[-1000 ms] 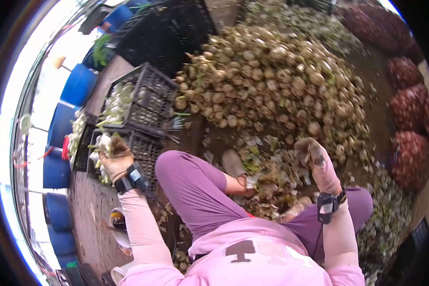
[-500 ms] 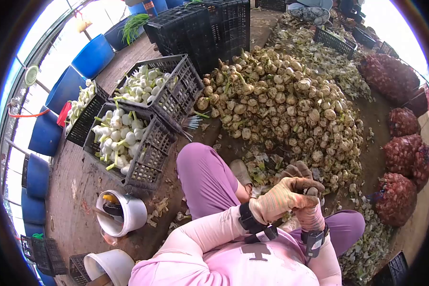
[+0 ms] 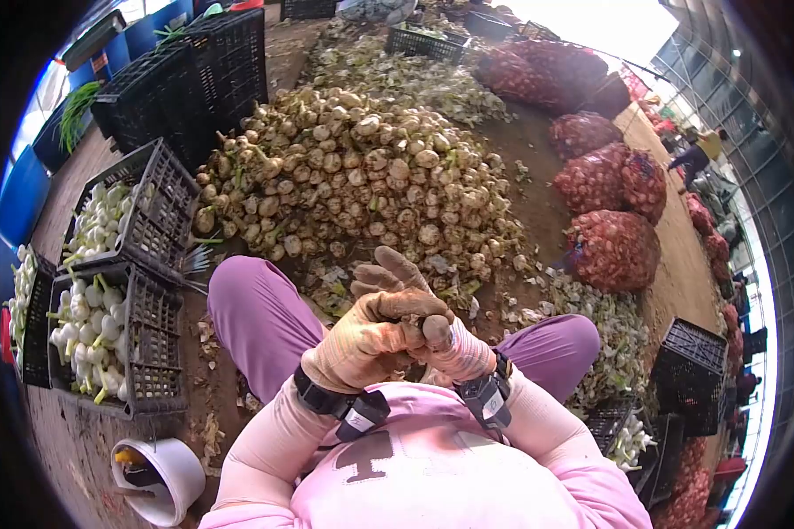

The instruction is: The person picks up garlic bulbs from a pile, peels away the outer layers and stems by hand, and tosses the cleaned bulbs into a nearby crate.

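Observation:
My left hand (image 3: 366, 339), in a pale work glove with brown-stained fingers, is brought against my right hand in front of my chest. Its fingers are curled together at the right thumb; whatever they pinch is hidden. My right hand (image 3: 454, 348) wears a similar glove with a striped cuff, its fingers stretched up and apart behind the left one. Just beyond both hands spreads a large heap of soil-stained bulbs (image 3: 353, 167), which look like garlic.
Black crates of cleaned white bulbs (image 3: 88, 326) stand at left near a white bucket (image 3: 181, 480). Stacked black crates (image 3: 185, 88) rise behind. Red net sacks (image 3: 613, 251) line the right. Peeled leaf scraps (image 3: 609, 353) litter the floor. A person (image 3: 701, 154) is far right.
The view has swung to the right, showing more sacks and crates there. Both hands stay together, and the right hand's fingers now show more clearly spread.

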Demonstrator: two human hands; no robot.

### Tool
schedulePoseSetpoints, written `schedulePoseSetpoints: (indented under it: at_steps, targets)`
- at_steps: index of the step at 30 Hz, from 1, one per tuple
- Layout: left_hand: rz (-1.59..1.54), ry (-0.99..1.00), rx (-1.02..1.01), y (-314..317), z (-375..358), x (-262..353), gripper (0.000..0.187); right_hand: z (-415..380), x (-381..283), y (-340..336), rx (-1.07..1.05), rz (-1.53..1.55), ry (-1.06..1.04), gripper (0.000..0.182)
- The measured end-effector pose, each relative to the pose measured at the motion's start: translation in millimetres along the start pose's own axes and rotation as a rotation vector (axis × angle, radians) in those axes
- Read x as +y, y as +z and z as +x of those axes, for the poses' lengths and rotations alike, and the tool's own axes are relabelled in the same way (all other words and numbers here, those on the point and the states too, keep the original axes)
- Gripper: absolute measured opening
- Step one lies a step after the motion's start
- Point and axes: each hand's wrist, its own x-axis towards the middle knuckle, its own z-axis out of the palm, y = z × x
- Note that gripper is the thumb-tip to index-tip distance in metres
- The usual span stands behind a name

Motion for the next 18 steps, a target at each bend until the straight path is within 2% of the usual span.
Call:
schedulePoseSetpoints:
  at_steps: [3, 5, 6, 8, 9, 11, 13, 15, 16, 17, 18]
  targets:
    - [0.046, -0.040, 0.009, 7, -1, 3, 0.037, -2, -3, -1, -0.061, -0.025, 0.004, 0.065]
    - [-0.004, -0.021, -0.068, -4, 0, 0, 0.037, -3, -12, 3, -0.075, -0.053, 0.099, 0.081]
    - [0.015, -0.046, -0.108, -4, 1, 2, 0.038, -4, -17, 5, -0.065, -0.054, 0.091, 0.081]
    - [0.035, -0.081, -0.146, -4, 6, 4, 0.039, -6, -24, 7, -0.042, 0.049, 0.213, 0.109]
    - [0.092, -0.094, -0.134, -5, 8, 3, 0.037, -9, -26, 5, -0.032, 0.054, 0.209, 0.109]
    - [0.208, -0.120, -0.110, -6, 16, 0, 0.033, -12, -29, -3, -0.068, 0.130, 0.275, 0.128]
    - [0.251, -0.124, -0.081, 0, 26, 0, 0.028, -17, -26, -23, -0.078, 0.151, 0.275, 0.126]
    - [0.375, 0.002, 0.171, 4, 43, 8, 0.021, -15, -24, -46, -0.110, -0.092, 0.130, 0.127]
    - [0.434, 0.151, 0.349, -1, 54, 3, 0.016, -20, -14, -72, -0.002, -0.146, 0.041, 0.123]
    - [0.542, 0.195, 0.464, -11, 63, 7, 0.013, -19, -38, -84, 0.137, -0.088, 0.094, 0.115]
    - [0.628, 0.151, 0.495, -22, 70, 8, 0.014, -19, -34, -114, 0.203, 0.053, -0.063, 0.095]
